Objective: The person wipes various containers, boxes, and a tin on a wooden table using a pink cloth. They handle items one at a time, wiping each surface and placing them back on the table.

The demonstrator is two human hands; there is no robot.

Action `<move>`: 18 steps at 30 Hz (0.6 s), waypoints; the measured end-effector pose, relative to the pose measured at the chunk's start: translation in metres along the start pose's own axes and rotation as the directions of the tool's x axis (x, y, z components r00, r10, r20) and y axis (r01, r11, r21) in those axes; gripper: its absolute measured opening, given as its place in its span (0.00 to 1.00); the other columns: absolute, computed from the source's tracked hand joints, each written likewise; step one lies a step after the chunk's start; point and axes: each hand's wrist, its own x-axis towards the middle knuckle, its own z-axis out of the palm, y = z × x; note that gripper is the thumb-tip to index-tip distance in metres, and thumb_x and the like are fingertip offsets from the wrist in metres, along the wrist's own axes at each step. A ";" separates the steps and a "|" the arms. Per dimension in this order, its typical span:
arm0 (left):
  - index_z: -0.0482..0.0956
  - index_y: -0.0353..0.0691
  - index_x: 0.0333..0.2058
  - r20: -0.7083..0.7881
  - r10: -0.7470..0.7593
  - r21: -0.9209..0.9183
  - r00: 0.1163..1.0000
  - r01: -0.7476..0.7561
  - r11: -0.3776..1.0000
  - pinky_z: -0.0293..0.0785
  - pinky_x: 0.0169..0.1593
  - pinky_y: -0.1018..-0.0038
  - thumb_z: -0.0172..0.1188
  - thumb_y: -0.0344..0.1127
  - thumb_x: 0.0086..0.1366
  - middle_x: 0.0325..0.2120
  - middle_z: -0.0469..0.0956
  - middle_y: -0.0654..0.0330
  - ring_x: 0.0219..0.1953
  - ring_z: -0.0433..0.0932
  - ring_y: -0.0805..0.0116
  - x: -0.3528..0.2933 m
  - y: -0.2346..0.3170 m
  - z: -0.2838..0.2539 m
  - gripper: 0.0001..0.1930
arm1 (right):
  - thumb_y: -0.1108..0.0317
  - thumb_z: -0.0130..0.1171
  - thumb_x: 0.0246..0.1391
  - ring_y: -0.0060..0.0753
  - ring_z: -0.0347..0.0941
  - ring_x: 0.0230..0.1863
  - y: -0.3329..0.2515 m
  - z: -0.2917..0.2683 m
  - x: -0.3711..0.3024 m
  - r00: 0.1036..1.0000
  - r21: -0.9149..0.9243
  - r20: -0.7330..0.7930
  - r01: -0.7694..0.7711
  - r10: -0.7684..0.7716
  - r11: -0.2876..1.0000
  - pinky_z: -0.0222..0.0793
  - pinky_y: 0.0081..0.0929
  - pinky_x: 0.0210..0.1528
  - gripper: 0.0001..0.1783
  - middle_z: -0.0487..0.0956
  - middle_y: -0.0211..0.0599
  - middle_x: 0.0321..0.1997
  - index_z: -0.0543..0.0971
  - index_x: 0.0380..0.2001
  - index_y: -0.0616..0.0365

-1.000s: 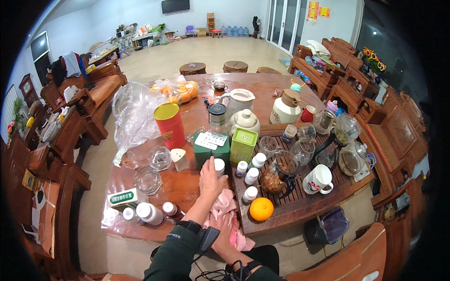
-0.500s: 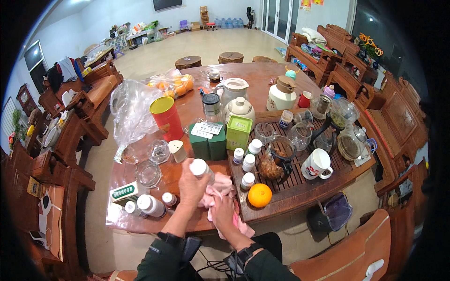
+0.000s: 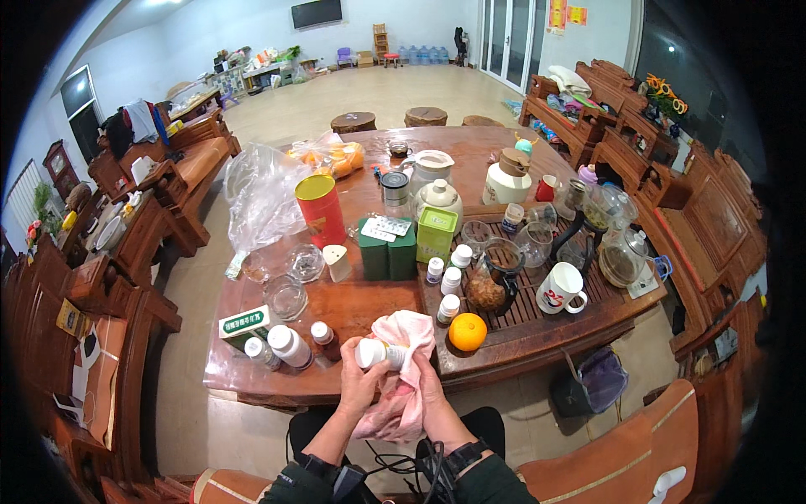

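My left hand (image 3: 359,385) is closed round a white pill bottle (image 3: 370,353), tilted with its cap toward the upper left. A pink cloth (image 3: 409,329) covers the bottle's far end, and my right hand (image 3: 431,391) grips that cloth against it. Both hands are just off the table's near edge. Left of them on the table stand a large white bottle (image 3: 290,346), a smaller white-capped bottle (image 3: 322,333), another white-capped bottle (image 3: 261,353) and a green and white box (image 3: 244,322). An orange (image 3: 467,333) lies to the right, beside several small white-capped bottles (image 3: 448,308).
A slatted tea tray (image 3: 537,340) bears a white mug (image 3: 562,287), glass pots and a dark-handled jug (image 3: 486,290). Farther back are green tins (image 3: 388,254), a red canister (image 3: 319,212) and plastic bags (image 3: 267,195). A dark bin (image 3: 590,384) stands on the floor at right.
The white bottle has come down and nearer to me, into the pink cloth. My right hand has lifted the cloth off the table against the bottle. The view has shifted slightly.
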 end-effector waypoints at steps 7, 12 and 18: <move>0.58 0.38 0.54 0.242 -0.067 -0.342 0.968 0.150 0.928 0.68 0.53 0.71 0.64 0.30 0.56 0.47 0.65 0.59 0.50 0.67 0.69 -0.007 -0.008 -0.019 0.30 | 0.32 0.41 0.56 0.43 0.78 0.26 -0.001 -0.006 -0.009 0.970 0.179 -0.029 -0.234 0.243 0.956 0.76 0.34 0.23 0.38 0.80 0.41 0.35 0.74 0.49 0.57; 0.56 0.40 0.55 0.297 0.042 -0.195 0.954 0.018 0.981 0.75 0.47 0.72 0.66 0.31 0.54 0.47 0.68 0.58 0.48 0.70 0.68 -0.016 -0.006 -0.027 0.33 | 0.42 0.48 0.59 0.40 0.79 0.35 -0.002 -0.009 0.002 0.965 -0.294 -0.252 -0.146 0.070 0.945 0.76 0.34 0.36 0.31 0.80 0.42 0.41 0.73 0.50 0.60; 0.63 0.38 0.53 0.164 0.199 0.345 0.966 -0.245 0.906 0.70 0.53 0.67 0.67 0.25 0.50 0.48 0.72 0.53 0.51 0.73 0.61 -0.013 -0.001 -0.064 0.31 | 0.53 0.63 0.48 0.55 0.66 0.55 -0.012 0.008 0.023 0.735 -0.933 0.298 0.088 -0.609 -0.349 0.63 0.41 0.55 0.37 0.69 0.60 0.53 0.67 0.58 0.61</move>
